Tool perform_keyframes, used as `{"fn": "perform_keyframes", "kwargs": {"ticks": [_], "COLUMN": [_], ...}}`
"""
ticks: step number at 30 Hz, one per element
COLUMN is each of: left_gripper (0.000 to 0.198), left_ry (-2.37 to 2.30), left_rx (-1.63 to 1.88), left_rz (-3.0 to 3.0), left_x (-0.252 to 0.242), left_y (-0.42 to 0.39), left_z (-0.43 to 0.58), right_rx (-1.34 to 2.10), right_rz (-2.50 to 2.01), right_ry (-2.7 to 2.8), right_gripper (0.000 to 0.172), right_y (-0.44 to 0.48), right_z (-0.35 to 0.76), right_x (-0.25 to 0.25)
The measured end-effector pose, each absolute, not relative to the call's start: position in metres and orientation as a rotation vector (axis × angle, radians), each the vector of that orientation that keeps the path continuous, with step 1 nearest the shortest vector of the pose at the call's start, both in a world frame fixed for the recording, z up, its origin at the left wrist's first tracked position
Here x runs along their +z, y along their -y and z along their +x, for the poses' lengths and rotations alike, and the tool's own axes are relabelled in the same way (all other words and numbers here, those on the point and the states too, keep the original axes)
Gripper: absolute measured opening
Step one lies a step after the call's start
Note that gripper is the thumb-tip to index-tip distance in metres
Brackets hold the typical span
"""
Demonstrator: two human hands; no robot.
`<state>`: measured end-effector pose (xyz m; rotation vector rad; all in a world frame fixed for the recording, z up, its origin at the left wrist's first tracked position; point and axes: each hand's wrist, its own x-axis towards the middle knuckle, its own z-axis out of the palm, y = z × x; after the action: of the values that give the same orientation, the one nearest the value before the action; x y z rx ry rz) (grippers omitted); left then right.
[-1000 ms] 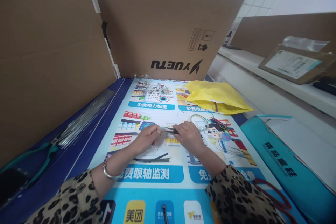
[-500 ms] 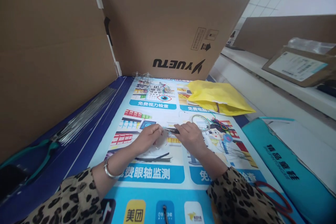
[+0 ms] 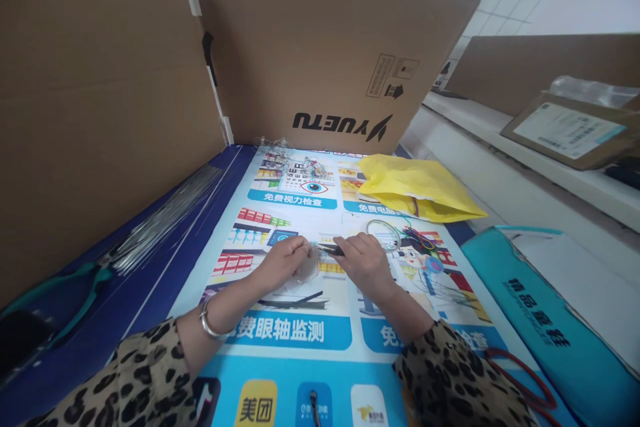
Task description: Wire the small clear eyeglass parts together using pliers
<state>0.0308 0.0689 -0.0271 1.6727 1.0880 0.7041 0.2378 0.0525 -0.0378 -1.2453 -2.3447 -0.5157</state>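
My left hand (image 3: 289, 260) is closed in a pinch on a thin wire (image 3: 311, 276), which curves in a fine loop below the fingertips. Facing it, my right hand (image 3: 367, 263) grips small pliers (image 3: 331, 249) with dark handles. The jaws point left and reach close to the left fingertips, looking slightly parted. Whether they touch the wire is too small to tell. A clear round ring (image 3: 383, 235) lies just beyond the right hand, beside a bundle of coloured cords (image 3: 419, 240).
A yellow pouch (image 3: 420, 190) lies at the back right. Teal-handled pliers (image 3: 83, 287) and straight metal wires (image 3: 160, 220) lie left. Tangled wire (image 3: 315, 168) sits near the cardboard wall (image 3: 320, 47). At right are a teal box (image 3: 530, 300) and a red cord (image 3: 525, 380).
Both hands stay nearly in place. The plier jaws look a little more parted, and the wire loop under my left hand shows more fully. The view has shifted slightly.
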Motion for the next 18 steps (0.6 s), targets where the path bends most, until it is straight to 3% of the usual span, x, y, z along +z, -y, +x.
{"fn": "perform_keyframes", "kwargs": {"ticks": [18], "left_gripper": [0.026], "left_ry": [-1.118], "left_rx": [0.692], "left_rz": [1.791], "left_x": [-0.026], "left_y": [-0.068], "left_z": [0.033], "right_rx": [-0.686], "right_rz": [-1.181], "right_ry": [2.476], "right_gripper": [0.026], "right_y": [-0.049], "right_z": [0.23], "right_x": [-0.027]}}
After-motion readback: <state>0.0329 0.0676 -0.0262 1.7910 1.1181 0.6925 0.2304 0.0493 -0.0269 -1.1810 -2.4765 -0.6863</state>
